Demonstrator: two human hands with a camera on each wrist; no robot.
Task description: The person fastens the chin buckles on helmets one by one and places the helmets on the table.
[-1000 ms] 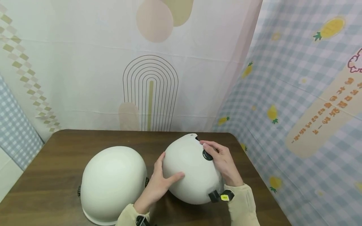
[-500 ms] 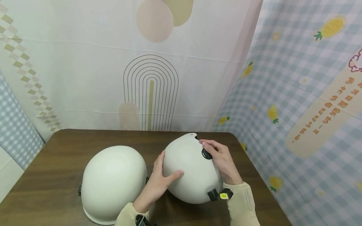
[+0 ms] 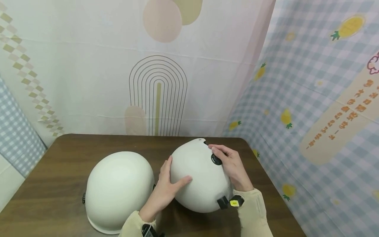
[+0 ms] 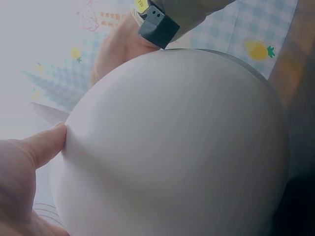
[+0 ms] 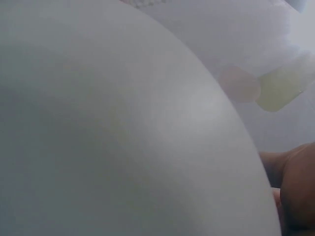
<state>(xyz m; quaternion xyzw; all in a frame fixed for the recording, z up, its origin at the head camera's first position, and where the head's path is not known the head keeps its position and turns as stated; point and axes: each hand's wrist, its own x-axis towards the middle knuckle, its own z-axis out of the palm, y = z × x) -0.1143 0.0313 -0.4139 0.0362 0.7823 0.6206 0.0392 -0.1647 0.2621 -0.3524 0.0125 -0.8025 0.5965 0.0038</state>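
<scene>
A white helmet (image 3: 198, 184) sits tilted on the right half of the table, its notched rim toward the back. My left hand (image 3: 164, 192) grips its left side, thumb on the shell and fingers reaching round the far side. At the right edge my right hand (image 3: 235, 166) holds the rim, thumb and index finger beside a round black disc (image 3: 216, 159); its other fingertips are hidden. The left wrist view is filled by the shell (image 4: 177, 137), with my left thumb against it. In the right wrist view the shell (image 5: 123, 123) hides most of my right hand (image 5: 300, 182).
A second white helmet (image 3: 118, 187) lies dome up on the left, black fittings at its sides, close to my left forearm. The brown wooden table (image 3: 86, 144) ends at a patterned cloth (image 3: 97, 82) behind and a checked cloth (image 3: 281, 82) on the right.
</scene>
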